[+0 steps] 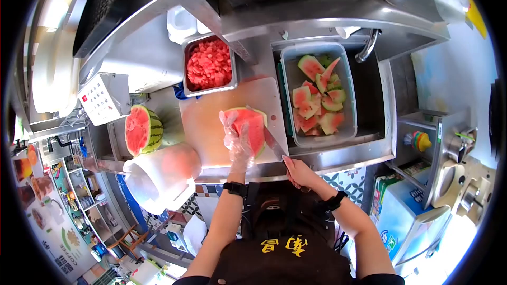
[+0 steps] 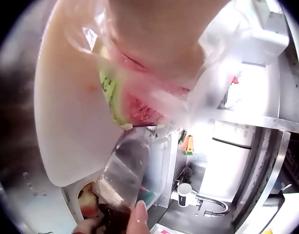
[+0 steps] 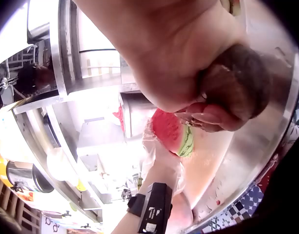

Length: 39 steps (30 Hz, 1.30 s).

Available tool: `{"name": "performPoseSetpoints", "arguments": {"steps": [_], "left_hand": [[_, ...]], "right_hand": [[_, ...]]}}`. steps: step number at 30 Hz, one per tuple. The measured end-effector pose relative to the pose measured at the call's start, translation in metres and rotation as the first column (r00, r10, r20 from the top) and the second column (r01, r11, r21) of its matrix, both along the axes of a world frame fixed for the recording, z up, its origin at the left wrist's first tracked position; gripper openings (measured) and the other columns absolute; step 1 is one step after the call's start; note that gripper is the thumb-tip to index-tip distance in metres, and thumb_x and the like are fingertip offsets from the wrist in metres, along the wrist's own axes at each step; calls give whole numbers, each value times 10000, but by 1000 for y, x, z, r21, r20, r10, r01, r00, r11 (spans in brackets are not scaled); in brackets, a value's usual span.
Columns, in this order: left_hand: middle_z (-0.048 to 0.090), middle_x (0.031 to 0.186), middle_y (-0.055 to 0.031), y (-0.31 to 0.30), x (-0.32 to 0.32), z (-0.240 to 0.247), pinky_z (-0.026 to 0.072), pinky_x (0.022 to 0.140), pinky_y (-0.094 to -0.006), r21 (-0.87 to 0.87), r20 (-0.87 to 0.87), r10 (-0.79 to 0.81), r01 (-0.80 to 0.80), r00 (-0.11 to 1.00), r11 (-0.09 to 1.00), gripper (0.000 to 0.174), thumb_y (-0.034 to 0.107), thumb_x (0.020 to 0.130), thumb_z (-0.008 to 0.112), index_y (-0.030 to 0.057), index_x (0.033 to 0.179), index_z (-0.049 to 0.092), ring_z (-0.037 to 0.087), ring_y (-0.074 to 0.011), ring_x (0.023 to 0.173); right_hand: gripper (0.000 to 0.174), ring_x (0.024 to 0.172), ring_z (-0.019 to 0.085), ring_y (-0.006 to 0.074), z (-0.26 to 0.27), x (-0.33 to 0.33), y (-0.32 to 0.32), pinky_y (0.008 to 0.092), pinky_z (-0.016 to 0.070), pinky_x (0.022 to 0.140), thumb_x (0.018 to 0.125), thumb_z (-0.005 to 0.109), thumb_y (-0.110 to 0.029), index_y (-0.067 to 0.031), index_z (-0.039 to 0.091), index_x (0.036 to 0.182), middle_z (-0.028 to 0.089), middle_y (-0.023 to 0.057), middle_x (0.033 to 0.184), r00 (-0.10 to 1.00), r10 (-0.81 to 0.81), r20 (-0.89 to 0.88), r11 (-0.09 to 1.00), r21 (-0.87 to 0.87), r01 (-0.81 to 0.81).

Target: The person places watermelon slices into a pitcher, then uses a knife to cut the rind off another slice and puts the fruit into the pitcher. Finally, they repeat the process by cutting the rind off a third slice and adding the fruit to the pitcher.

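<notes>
On the cutting board [image 1: 203, 121] lies a watermelon piece [image 1: 254, 126], red flesh with green rind at its edge. My left hand [image 1: 236, 140], in a clear plastic glove, grips its left side; in the left wrist view the glove blurs part of the flesh [image 2: 142, 109]. My right hand [image 1: 301, 173] grips the handle of a knife [image 1: 273, 144], whose broad blade meets the piece's right side. In the left wrist view the blade [image 2: 125, 168] stands against the piece's end. The right wrist view has my right hand [image 3: 183, 63] curled round the dark handle [image 3: 239, 80].
Behind the board stands a metal pan [image 1: 234, 80] of red watermelon chunks. A clear bin [image 1: 348, 68] with rinds sits in the sink at right, near the faucet [image 1: 367, 47]. At left are a cut watermelon [image 1: 153, 132] and a white container [image 1: 153, 179].
</notes>
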State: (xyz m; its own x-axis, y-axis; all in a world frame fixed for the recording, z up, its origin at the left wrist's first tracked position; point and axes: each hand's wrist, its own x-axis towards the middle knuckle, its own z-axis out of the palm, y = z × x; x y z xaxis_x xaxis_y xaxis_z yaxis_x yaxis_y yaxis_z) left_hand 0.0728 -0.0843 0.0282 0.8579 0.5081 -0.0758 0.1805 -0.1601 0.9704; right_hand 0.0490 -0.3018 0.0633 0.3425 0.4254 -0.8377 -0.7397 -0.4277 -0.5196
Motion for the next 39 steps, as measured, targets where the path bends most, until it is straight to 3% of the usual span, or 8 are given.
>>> {"name": "performPoseSetpoints", "arguments": {"steps": [6,10,20,26,29,33,35,39], "left_hand": [[330,1504,-132,2,7,5,272,1151,-374,17,20,61,-61,998,998,481,291,980,589,76,1385,442,363,-267,1354],[384,1447,-114,14,1,-17,270,1148,-370,-79,53,90,-85,995,993,463,282,979,586,80,1373,449,383,-251,1328],[428,1370,-76,9,-3,-7,300,1122,-343,-195,60,26,-13,998,981,465,267,965,617,92,1362,450,407,-214,1276],[274,1554,-74,16,6,-22,328,1140,-358,195,161,47,-78,986,978,611,192,953,653,72,1475,360,346,-222,1383],[333,1536,-105,10,-4,-28,295,1151,-332,169,136,44,-67,990,983,809,-1,856,729,52,1531,286,352,-219,1387],[307,1534,-68,5,-12,-22,405,1079,-322,-213,76,71,-54,995,976,649,116,939,672,35,1488,335,394,-216,1347],[383,1474,-76,14,-17,-32,438,1039,-316,102,-71,-4,11,997,995,653,169,932,695,35,1474,356,440,-209,1295],[490,1330,-104,15,-18,-21,460,993,-312,118,-98,40,-28,994,993,604,93,859,762,3,1371,454,473,-209,1230]], "right_hand": [[678,482,622,372,-65,-29,65,444,498,482,1029,373,-529,106,546,865,600,266,626,840,65,539,984,-175,37],[669,497,628,385,-36,-15,59,458,509,491,1021,386,-534,115,537,962,616,280,668,926,101,365,978,-209,-25],[595,621,645,473,-73,-48,65,528,526,607,1023,401,-499,78,529,958,633,333,746,819,139,556,955,-295,38],[557,498,639,339,6,-10,40,445,523,459,1015,439,-494,63,457,1022,628,218,643,977,100,189,977,-206,-60],[548,458,618,265,-22,-22,30,391,503,400,1010,459,-487,58,430,1061,612,166,621,948,171,267,969,-218,-114],[545,553,652,415,-57,-50,37,487,534,513,1002,490,-462,73,435,1092,645,274,701,826,239,510,944,-322,-74],[545,587,650,449,-62,-63,41,513,534,551,1001,493,-457,78,436,1090,646,298,724,801,243,548,937,-345,-48],[553,580,652,443,-51,-50,41,511,532,537,1003,491,-450,94,433,1087,646,298,724,881,169,442,967,-248,-60]]}}
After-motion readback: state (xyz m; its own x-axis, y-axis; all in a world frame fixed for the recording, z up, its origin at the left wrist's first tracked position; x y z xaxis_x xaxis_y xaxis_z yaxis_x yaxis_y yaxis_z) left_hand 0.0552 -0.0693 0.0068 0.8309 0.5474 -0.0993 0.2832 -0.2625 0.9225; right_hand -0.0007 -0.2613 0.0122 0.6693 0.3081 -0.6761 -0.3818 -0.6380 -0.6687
